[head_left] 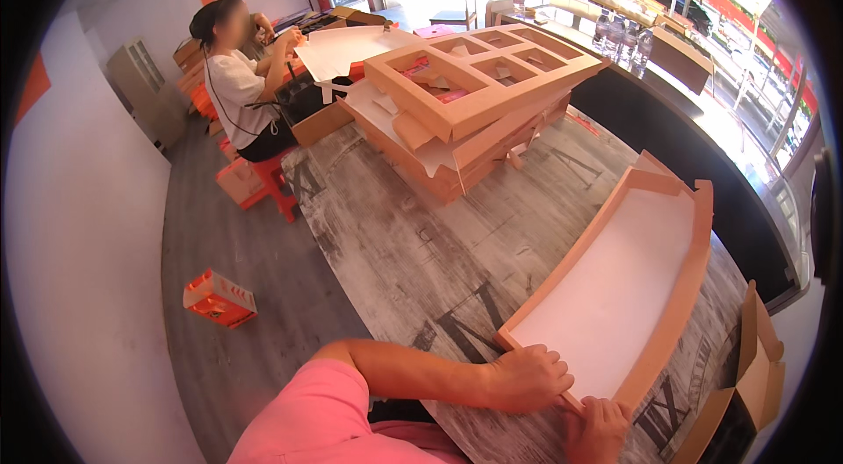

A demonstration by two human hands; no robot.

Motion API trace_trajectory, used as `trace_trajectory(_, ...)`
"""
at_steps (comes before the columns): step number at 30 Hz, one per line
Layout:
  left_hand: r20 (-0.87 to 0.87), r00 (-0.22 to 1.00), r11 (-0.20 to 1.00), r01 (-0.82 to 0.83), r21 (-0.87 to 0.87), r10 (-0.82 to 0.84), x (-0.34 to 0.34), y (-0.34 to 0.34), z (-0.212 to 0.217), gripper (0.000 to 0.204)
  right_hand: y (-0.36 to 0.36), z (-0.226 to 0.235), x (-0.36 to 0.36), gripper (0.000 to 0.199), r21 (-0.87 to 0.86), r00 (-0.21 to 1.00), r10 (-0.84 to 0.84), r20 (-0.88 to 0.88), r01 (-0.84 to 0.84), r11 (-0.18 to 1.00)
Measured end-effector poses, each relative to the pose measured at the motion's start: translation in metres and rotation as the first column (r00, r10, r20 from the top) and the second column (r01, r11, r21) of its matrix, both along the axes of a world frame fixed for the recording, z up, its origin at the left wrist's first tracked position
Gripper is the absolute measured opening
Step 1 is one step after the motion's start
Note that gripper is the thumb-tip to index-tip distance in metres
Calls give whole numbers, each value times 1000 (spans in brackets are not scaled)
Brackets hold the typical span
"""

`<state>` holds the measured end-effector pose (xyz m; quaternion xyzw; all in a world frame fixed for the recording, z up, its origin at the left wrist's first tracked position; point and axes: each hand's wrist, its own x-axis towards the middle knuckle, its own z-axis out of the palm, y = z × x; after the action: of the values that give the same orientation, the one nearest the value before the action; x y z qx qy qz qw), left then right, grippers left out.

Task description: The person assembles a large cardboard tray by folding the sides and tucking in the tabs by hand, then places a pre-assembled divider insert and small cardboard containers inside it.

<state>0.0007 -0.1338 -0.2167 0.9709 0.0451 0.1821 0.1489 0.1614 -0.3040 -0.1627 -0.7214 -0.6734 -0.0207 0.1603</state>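
Observation:
A long, shallow cardboard tray (695, 240) with folded brown walls and a white inside lies on the wood-look table (421, 244). Its short near end is between my two hands. My left hand (531, 376) is closed over the near left corner, with the fingers curled over the wall. Just to the right, my right hand (601, 427) grips the near wall, its fingers bent over the edge. Part of that wall is hidden under both hands. At the far end, some corner flaps stand up.
Cardboard trays and a windowed frame (465, 104) are stacked farther back. An open carton (757, 363) stands at the right edge. A co-worker (241, 78) sits at the far left, handling a white sheet (351, 50). An orange box (221, 299) lies on the floor; bottles (623, 35) stand on the counter.

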Motion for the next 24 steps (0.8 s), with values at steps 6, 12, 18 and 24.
trace_trajectory(6, -80, 995, 989, -75, -131, 65, -11, 19, 18, 49, -13, 2, 6, 22, -86, 998, -42, -41, 39, 996)
trace_trajectory(12, -128, 974, 982, -191, -16, 187, -16, 34, 19, 66, -5, -31, 12, 25, 112, 993, 76, -90, -66, 992)
trace_trajectory(18, -146, 974, 982, -182, -43, 174, -18, 37, 19, 67, -6, -38, 12, 27, 216, 985, 115, -131, -85, 973)
trace_trajectory(24, -70, 989, 991, -130, 31, 132, -7, 40, 19, 66, -16, -49, 23, 28, 401, 966, 171, -192, -82, 912)
